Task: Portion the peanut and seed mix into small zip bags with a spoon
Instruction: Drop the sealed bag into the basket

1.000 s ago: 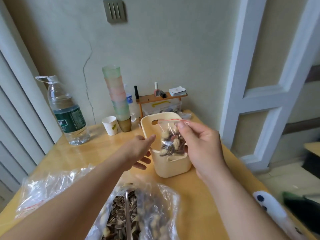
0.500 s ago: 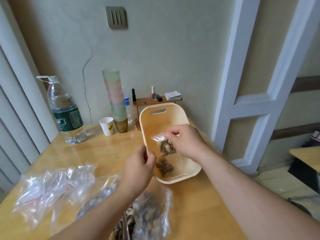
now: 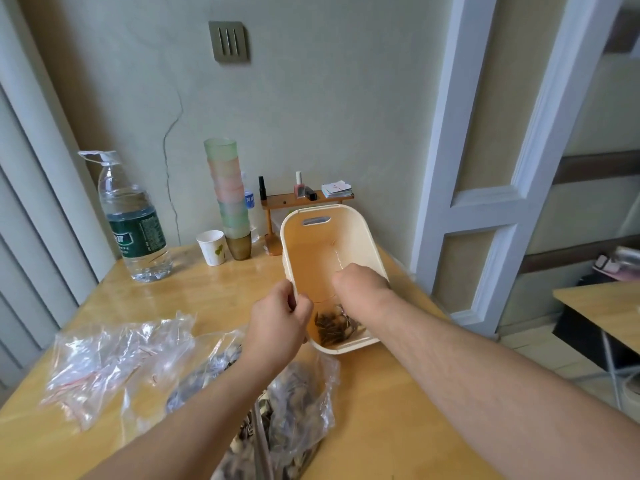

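A cream plastic basket stands on the wooden table. My left hand grips its near left rim. My right hand reaches down inside the basket with fingers curled under, holding a small filled zip bag that is almost wholly hidden beneath it. Another small filled zip bag lies on the basket floor at the near end. In front of me sits the big clear bag of peanut and seed mix, with the spoon handle sticking out of it. A pile of empty small zip bags lies to the left.
At the back left stands a large water bottle. A paper cup, a tall stack of coloured cups and a small wooden shelf with bottles line the wall. A door frame is on the right.
My right hand has carried the small filled bag from above the basket down into it. My left hand has moved to the basket's rim and taken hold.
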`<state>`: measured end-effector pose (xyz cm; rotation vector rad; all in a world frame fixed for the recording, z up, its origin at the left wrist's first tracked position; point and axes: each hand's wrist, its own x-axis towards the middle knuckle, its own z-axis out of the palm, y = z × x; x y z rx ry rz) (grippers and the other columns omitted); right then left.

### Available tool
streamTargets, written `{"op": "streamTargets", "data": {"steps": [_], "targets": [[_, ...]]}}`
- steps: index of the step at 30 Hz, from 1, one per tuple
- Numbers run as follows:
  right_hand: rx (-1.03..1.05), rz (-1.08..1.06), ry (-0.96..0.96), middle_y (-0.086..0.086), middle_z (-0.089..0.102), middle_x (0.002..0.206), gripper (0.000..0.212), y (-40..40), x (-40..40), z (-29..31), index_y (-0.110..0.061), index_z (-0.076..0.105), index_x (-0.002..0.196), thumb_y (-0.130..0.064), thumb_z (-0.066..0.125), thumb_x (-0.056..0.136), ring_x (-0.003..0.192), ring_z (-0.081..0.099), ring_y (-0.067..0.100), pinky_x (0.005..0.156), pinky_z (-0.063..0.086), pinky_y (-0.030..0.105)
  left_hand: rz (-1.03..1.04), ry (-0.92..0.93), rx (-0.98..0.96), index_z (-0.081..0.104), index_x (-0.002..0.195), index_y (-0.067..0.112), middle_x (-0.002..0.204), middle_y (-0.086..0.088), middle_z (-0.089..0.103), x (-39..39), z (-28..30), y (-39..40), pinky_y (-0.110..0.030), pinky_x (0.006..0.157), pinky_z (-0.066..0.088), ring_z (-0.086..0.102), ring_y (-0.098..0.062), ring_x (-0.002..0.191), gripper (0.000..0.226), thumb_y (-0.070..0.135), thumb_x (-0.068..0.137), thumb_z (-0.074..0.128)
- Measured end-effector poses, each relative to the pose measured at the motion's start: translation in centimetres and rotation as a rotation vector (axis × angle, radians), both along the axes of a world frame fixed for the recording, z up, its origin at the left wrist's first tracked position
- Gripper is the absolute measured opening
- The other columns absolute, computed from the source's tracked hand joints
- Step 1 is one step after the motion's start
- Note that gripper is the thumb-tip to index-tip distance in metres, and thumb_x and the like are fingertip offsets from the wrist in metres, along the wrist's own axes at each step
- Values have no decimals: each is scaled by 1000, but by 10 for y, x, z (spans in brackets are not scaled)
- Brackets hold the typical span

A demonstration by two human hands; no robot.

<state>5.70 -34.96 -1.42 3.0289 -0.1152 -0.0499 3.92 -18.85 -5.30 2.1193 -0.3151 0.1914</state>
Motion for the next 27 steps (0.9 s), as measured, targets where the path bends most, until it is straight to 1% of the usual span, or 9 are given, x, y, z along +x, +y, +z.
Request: {"op": "streamTargets", "data": {"steps": [2,5,7,9,13,17,22,25,27], "targets": [[-19,41,-25,7,48,98,33,1,0,-1,-11,64,116,5,66,88,97,62,36,82,60,43,8,2,-7,41,76,12,63,-10,63,1,-1,0,-32,50,47,69,-14,49,30,23,100,54],[68,121,-94,5,53,104,21,0,-3,-5,-15,62,108,-1,63,92,89,60,32,79,59,44,20,7,-20,43,75,11,63,-10,61,4,0,3,-34,51,50,70,-15,50,29,22,100,54],[85,123,-40,7,58,105,22,1,-7,-11,-16,66,107,-1,60,92,89,61,31,81,61,45,27,6,-22,42,74,12,63,-7,60,6,1,3,-26,47,47,70,-15,51,30,21,100,54],[73,80,55,8,59,104,26,6,-11,-20,-17,67,112,-3,57,92,89,62,32,80,61,45,25,10,-16,42,75,11,62,-7,60,5,0,1,-25,46,45,70,-15,51,29,21,100,54],[32,5,132,5,57,102,18,15,-9,-32,-17,65,108,-9,59,93,94,61,32,72,52,38,4,-12,-1,42,77,8,56,0,54,1,-7,0,-33,50,47,68,-16,50,29,22,99,53],[46,12,92,3,67,113,23,20,-1,-37,-23,67,116,-20,64,94,107,67,32,73,47,36,-21,-33,-8,50,84,5,61,-7,60,1,-10,3,-44,57,53,68,-17,52,25,24,101,52],[222,66,12,-4,65,95,15,21,6,-45,-35,64,104,-32,65,89,86,64,28,66,49,32,-6,-32,1,52,86,4,64,-12,65,4,-11,3,-36,55,51,67,-16,51,23,23,100,53],[292,19,79,0,66,108,33,12,10,-46,-34,64,115,-27,74,83,91,66,30,76,58,37,-12,-19,-6,56,88,4,64,-13,67,6,-8,4,-27,50,49,67,-12,49,20,20,101,53],[398,18,109,3,62,136,62,0,11,-41,-38,53,143,-18,71,87,110,65,31,87,60,41,-14,-5,-22,55,90,2,62,-10,66,9,-7,4,-36,56,55,69,-15,50,24,22,102,53]]}}
